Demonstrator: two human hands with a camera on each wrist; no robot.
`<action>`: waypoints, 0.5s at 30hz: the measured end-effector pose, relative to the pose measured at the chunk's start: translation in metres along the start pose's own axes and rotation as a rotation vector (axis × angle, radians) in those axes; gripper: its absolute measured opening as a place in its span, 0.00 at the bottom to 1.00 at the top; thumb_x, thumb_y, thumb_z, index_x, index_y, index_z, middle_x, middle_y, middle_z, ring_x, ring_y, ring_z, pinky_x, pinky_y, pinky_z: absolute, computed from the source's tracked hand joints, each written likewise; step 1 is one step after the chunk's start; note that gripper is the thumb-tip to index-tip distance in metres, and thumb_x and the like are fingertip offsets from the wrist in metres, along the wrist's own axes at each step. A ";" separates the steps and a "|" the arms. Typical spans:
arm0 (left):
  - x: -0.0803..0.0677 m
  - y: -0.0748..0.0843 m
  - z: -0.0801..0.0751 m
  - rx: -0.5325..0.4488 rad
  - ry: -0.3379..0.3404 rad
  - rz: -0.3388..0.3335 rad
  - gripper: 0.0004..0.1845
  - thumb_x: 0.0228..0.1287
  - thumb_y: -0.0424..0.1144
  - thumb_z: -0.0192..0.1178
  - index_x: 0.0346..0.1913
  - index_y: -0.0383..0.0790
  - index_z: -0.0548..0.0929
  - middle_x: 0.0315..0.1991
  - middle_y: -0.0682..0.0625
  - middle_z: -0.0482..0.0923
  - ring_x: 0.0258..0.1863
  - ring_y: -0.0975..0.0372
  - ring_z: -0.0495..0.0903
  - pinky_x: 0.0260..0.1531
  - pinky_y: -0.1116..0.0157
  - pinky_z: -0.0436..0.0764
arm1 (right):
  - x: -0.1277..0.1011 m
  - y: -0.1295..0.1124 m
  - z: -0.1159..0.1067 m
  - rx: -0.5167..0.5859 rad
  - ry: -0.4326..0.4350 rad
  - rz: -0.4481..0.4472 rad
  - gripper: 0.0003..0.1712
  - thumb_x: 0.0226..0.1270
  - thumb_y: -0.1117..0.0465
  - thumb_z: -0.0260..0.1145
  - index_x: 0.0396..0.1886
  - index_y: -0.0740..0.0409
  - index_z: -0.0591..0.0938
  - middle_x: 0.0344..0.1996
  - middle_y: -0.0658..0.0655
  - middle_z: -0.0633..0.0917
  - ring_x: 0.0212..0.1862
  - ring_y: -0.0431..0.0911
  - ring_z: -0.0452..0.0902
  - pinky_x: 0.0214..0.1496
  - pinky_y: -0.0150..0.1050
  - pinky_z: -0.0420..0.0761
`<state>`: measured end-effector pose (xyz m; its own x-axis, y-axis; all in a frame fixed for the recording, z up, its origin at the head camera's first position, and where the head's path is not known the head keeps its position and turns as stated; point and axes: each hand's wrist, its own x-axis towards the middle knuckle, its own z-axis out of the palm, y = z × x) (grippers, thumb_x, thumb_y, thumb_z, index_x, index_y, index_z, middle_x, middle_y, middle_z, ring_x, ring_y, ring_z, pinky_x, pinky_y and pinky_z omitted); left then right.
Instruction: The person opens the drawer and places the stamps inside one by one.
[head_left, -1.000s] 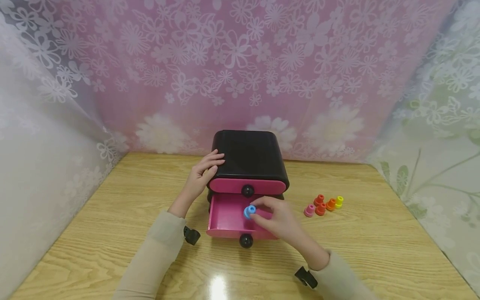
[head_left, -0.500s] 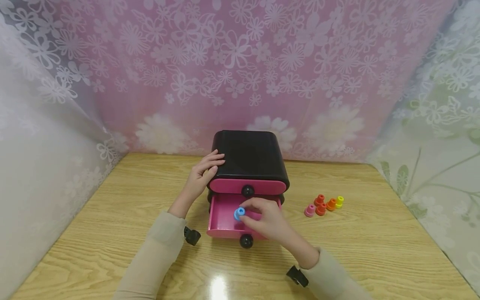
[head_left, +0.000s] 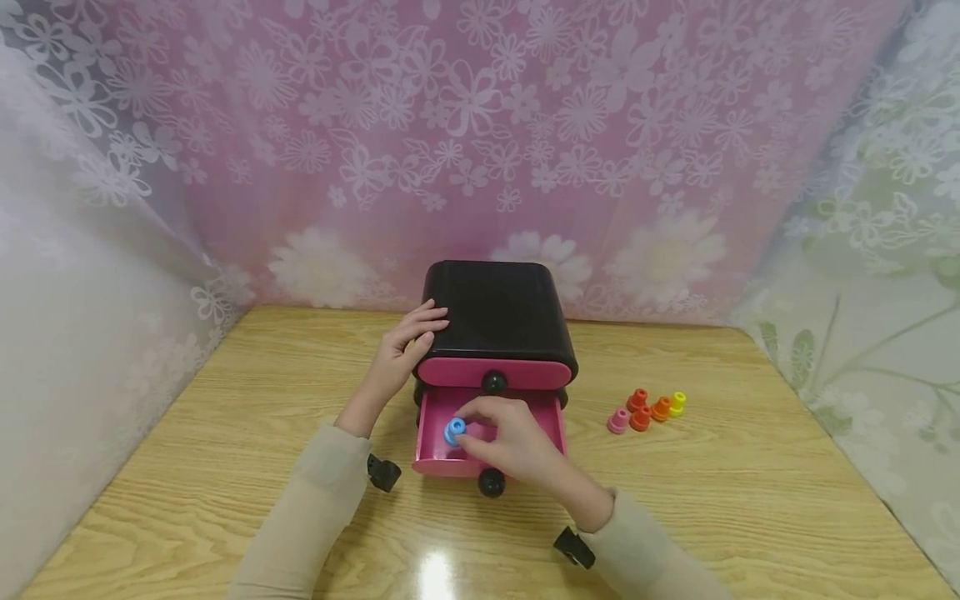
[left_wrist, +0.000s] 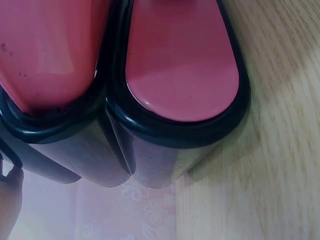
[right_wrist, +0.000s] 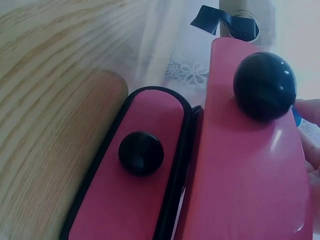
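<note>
My right hand [head_left: 510, 437] pinches a small light-blue stepped peg [head_left: 454, 431] between thumb and fingertips, over the left part of a pulled-out pink drawer [head_left: 429, 425]. In the right wrist view the drawer front hides most of this hand; only a sliver of the blue peg [right_wrist: 297, 117] shows beside the black knob [right_wrist: 265, 86]. My left hand [head_left: 401, 346] rests on the left upper edge of the black drawer cabinet [head_left: 495, 304], fingers extended over its top. The upper drawer [head_left: 457, 372] is closed, and so is the lowest drawer [right_wrist: 127, 200], seen in the right wrist view.
Right of the cabinet, several small pegs stand together on the wooden table [head_left: 750, 483]: a pink peg [head_left: 618, 421], red pegs [head_left: 640, 418], an orange peg [head_left: 661, 408] and a yellow peg [head_left: 677, 404]. A flowered curtain [head_left: 480, 167] hangs behind.
My right hand has moved left over the open drawer with the blue peg, from its middle to its left part. The left hand has stayed in place on the cabinet.
</note>
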<state>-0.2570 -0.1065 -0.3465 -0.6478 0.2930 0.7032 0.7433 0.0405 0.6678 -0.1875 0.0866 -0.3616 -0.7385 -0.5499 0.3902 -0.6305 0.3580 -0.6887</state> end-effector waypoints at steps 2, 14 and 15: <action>0.000 0.000 0.000 0.001 -0.001 0.003 0.14 0.57 0.17 0.43 0.46 0.17 0.73 0.53 0.27 0.66 0.62 0.42 0.53 0.59 0.47 0.53 | 0.002 0.000 0.001 -0.001 -0.013 0.014 0.08 0.51 0.64 0.67 0.34 0.57 0.81 0.29 0.45 0.80 0.37 0.38 0.77 0.44 0.37 0.77; 0.000 -0.001 0.000 0.002 0.006 0.010 0.14 0.57 0.18 0.44 0.45 0.18 0.74 0.52 0.28 0.67 0.62 0.43 0.54 0.59 0.48 0.54 | 0.006 0.003 0.006 -0.053 -0.094 0.063 0.07 0.52 0.64 0.66 0.33 0.58 0.81 0.28 0.45 0.80 0.35 0.37 0.77 0.41 0.33 0.77; 0.000 -0.001 0.000 0.002 0.006 0.012 0.14 0.57 0.18 0.44 0.45 0.18 0.74 0.52 0.28 0.67 0.62 0.43 0.54 0.59 0.48 0.54 | 0.006 0.003 0.006 -0.053 -0.100 0.065 0.07 0.52 0.64 0.66 0.33 0.58 0.81 0.28 0.46 0.80 0.35 0.37 0.77 0.40 0.33 0.77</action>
<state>-0.2577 -0.1067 -0.3469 -0.6397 0.2877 0.7128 0.7515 0.0392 0.6586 -0.1926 0.0798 -0.3653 -0.7522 -0.5960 0.2809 -0.5959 0.4335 -0.6760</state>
